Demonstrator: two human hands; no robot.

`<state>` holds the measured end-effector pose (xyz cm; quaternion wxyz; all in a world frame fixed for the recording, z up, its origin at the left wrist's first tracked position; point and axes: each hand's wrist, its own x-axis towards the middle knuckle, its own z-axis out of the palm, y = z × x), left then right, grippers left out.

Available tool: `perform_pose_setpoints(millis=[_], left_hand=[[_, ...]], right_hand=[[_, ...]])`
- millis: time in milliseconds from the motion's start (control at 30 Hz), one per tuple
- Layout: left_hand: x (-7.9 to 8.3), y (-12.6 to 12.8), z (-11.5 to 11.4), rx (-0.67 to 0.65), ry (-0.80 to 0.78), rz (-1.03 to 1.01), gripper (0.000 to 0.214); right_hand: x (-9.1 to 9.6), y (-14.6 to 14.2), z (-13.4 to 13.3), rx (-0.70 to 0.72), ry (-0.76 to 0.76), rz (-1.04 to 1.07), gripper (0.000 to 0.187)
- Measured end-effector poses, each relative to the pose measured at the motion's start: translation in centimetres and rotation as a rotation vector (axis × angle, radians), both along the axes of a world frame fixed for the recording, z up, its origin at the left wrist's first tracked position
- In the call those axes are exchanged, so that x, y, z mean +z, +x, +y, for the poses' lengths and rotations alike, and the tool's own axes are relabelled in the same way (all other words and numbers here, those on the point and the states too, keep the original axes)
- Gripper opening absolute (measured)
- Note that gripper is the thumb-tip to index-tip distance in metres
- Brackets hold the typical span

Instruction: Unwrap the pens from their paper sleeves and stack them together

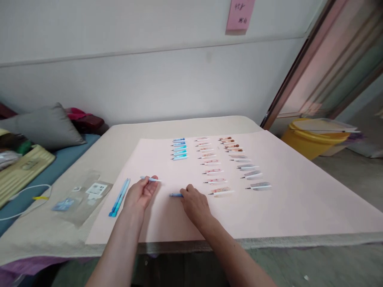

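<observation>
Pen point(154, 179) (pale): pinched in L hand point(143, 193), nr sheet's point(299, 199) L edge | blue pen point(176, 195): R hand point(196, 203) fingers at end, can't tell if gripped, in from near edge | 2 blue strips point(120, 195): along L edge

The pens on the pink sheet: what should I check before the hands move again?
1. Light-blue pen held in the left hand: ok.
2. Right hand firmly gripping the blue pen: cannot tell; its fingers hide one end.
3. Column of bright-blue pens clear of both hands: ok.
4. Pair of blue pens at left lying on the pink sheet: ok.
5. Three laid-out columns separated by gaps: ok.
</observation>
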<state>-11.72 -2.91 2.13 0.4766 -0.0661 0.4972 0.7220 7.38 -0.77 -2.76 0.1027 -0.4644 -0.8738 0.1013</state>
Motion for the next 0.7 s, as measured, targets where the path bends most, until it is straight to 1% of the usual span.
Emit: perform_pose_setpoints(millis=[133,433,600,700], left_hand=[[-0.2,-0.8,0.0,0.028,0.002,-0.007,0.013],[-0.9,-1.2,0.5,0.058,-0.007,-0.048,0.012],[-0.5,-1.4,0.4,0.073,0.005,-0.085,0.012],[-0.2,-1.3,0.3,0.073,0.018,-0.113,0.011]], right_hand=[[-0.5,-0.6,-0.1,0.008,-0.002,-0.059,0.016],[-1.5,-0.6,0.5,0.012,-0.012,-0.006,0.014],[-1.8,-0.7,0.8,-0.074,-0.029,0.060,0.013],[-2.1,-0.9,1.0,-0.139,-0.045,0.170,0.011]])
